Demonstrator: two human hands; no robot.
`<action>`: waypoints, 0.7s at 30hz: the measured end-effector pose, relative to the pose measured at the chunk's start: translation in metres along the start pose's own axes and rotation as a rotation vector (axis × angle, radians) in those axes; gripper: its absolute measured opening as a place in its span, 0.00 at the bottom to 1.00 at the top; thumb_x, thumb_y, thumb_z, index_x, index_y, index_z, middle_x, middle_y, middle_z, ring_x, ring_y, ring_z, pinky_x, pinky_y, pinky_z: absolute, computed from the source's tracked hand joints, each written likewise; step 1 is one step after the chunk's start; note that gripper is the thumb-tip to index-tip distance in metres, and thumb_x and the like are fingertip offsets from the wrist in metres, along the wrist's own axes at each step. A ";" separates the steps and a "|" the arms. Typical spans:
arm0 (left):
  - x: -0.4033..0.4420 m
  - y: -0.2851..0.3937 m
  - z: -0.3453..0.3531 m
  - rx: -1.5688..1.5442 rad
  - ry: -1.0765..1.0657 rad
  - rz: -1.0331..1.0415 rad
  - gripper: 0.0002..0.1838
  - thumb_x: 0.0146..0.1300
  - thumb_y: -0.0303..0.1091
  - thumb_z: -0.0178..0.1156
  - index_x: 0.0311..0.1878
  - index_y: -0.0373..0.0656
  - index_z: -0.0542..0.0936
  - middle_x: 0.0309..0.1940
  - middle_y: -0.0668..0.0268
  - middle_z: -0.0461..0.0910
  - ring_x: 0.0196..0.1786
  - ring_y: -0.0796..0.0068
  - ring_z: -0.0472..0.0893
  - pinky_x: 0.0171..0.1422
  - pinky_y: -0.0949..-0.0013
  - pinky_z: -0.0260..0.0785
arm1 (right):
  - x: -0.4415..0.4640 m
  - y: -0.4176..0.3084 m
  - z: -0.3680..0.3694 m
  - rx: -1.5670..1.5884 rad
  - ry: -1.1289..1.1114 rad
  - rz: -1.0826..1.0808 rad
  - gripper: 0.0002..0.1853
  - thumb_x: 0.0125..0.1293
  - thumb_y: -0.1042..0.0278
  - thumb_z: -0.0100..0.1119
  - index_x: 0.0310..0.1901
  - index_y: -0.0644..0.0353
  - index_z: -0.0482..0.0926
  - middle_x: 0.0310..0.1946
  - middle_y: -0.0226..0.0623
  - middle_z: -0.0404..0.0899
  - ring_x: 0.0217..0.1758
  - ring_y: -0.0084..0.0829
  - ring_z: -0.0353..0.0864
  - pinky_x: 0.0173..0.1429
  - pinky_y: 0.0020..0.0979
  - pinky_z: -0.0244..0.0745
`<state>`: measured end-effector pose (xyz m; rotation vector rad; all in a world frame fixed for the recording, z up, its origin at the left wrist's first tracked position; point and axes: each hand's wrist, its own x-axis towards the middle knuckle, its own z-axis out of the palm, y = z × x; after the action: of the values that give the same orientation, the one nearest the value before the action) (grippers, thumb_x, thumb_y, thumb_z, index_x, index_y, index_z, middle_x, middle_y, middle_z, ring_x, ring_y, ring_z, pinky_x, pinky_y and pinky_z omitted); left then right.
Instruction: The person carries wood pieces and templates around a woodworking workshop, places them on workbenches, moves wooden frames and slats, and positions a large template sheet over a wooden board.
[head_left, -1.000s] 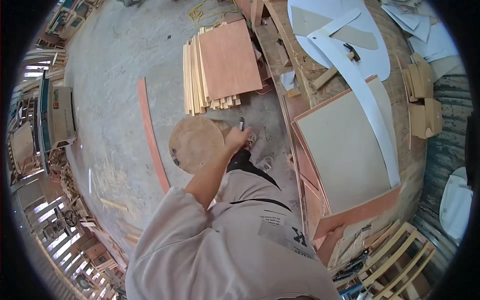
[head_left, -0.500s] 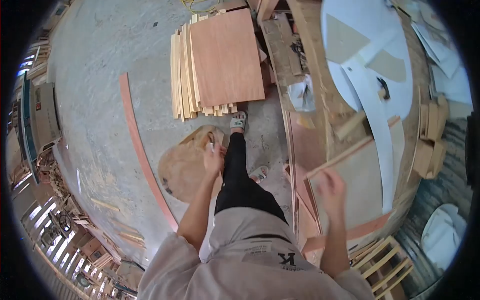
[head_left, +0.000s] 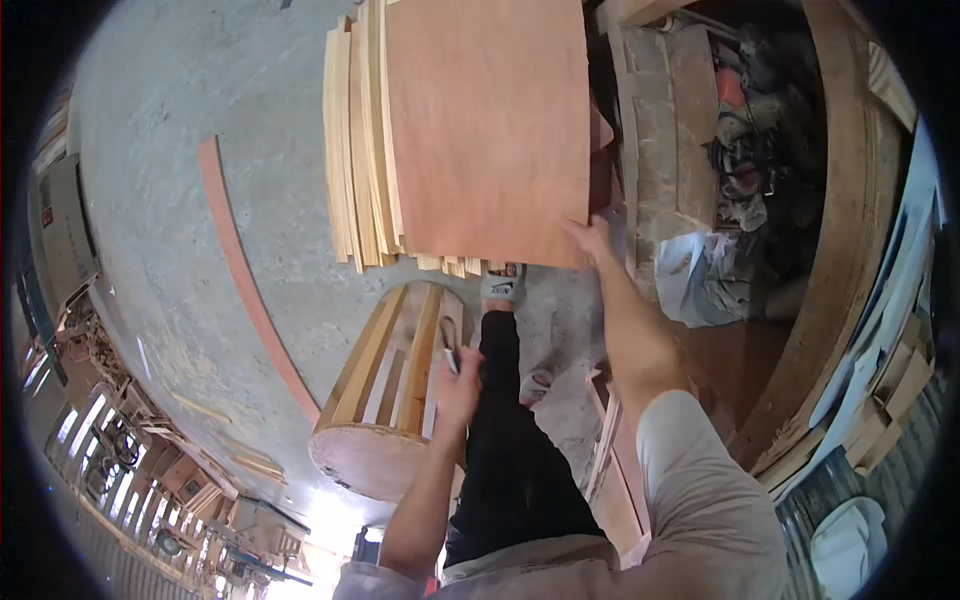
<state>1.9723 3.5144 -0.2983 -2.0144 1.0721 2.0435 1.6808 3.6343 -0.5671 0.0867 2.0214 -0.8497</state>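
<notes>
Right hand (head_left: pixel 588 242) moved onto panel (head_left: pixel 485 130) (grip unclear) | left hand (head_left: pixel 460 385): clasping tool (head_left: pixel 450 360)

The person wears a pale short-sleeved shirt (head_left: pixel 705 465), black trousers (head_left: pixel 505 450) and black-marked grey sandals (head_left: pixel 501 284).

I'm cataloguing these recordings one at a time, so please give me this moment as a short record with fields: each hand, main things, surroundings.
Left hand: holds a small tool, exact type unclear
Right hand: at the near right corner of the reddish plywood sheet; grip unclear
Sheet support: pile of pale wood strips
Beside left hand: slatted wooden drum with round ends
Farther left: long reddish strip on the floor
</notes>
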 end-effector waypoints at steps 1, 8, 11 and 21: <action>0.012 0.004 -0.005 -0.075 0.031 -0.002 0.12 0.62 0.41 0.55 0.29 0.43 0.75 0.13 0.77 0.65 0.14 0.88 0.62 0.17 0.78 0.53 | -0.034 -0.040 -0.002 -0.018 -0.023 -0.118 0.22 0.49 0.65 0.66 0.44 0.69 0.75 0.38 0.43 0.79 0.39 0.32 0.80 0.42 0.30 0.76; 0.010 0.079 -0.040 -0.080 0.213 0.150 0.14 0.65 0.41 0.51 0.31 0.41 0.74 0.13 0.76 0.63 0.12 0.87 0.60 0.15 0.80 0.50 | -0.268 -0.249 0.117 -0.129 0.181 -0.560 0.04 0.50 0.73 0.54 0.29 0.59 0.72 0.24 0.44 0.73 0.29 0.49 0.75 0.33 0.45 0.70; 0.016 0.112 -0.058 -0.121 0.120 0.209 0.14 0.66 0.42 0.50 0.34 0.40 0.74 0.13 0.77 0.63 0.13 0.87 0.60 0.15 0.80 0.49 | -0.281 -0.274 0.139 -0.197 0.182 -0.548 0.06 0.51 0.72 0.54 0.30 0.64 0.71 0.32 0.44 0.72 0.34 0.47 0.75 0.35 0.46 0.69; 0.068 0.203 -0.057 0.402 0.012 0.363 0.14 0.51 0.36 0.58 0.34 0.33 0.76 0.22 0.65 0.76 0.24 0.77 0.74 0.29 0.71 0.67 | -0.251 -0.249 0.118 0.149 -0.481 -0.557 0.15 0.56 0.63 0.57 0.39 0.68 0.76 0.34 0.48 0.76 0.35 0.41 0.78 0.38 0.37 0.73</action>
<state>1.9079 3.3045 -0.2690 -1.7286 1.7924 1.7577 1.8200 3.4390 -0.2817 -0.5706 1.5341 -1.2291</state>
